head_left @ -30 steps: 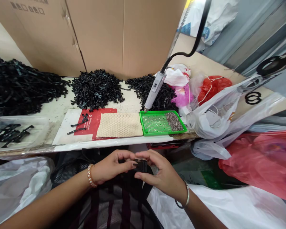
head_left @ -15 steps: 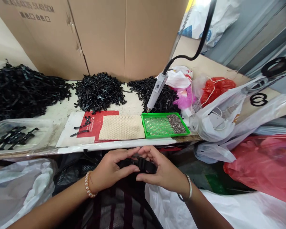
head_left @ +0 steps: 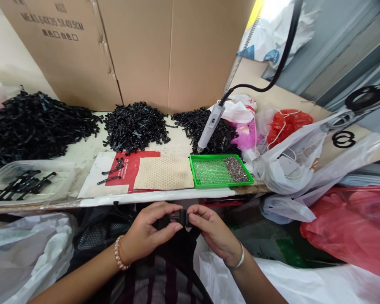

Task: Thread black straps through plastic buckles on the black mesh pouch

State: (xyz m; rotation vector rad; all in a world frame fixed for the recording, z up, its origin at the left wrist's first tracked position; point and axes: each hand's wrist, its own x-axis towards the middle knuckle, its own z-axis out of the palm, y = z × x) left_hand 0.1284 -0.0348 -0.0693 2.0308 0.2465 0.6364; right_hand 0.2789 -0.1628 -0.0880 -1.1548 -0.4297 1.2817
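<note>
Below the table's front edge, both hands meet at a small black plastic part [head_left: 183,217] with a wide block-like end. My left hand [head_left: 152,226] is closed on it, thumb below and index finger above. My right hand [head_left: 212,230] has its thumb and fingertips pinched together against the part's right side. Fingers cover some of the part, so its exact kind cannot be made out. On the table ahead lie a tan honeycomb-patterned pad [head_left: 164,174] and a green tray [head_left: 194,185] with many small screws [head_left: 236,169].
An electric screwdriver [head_left: 211,126] hangs above the tray. Heaps of black plastic pieces [head_left: 136,126] line the back, before a cardboard box [head_left: 142,55]. A clear container [head_left: 65,181] holds black parts at left. Loose black parts [head_left: 109,179] lie nearby. Plastic bags [head_left: 288,126] crowd the right.
My right hand has opened away from wrapping the part to a fingertip pinch at its right side, showing the block end. The view has shifted slightly, so the table appears lower.
</note>
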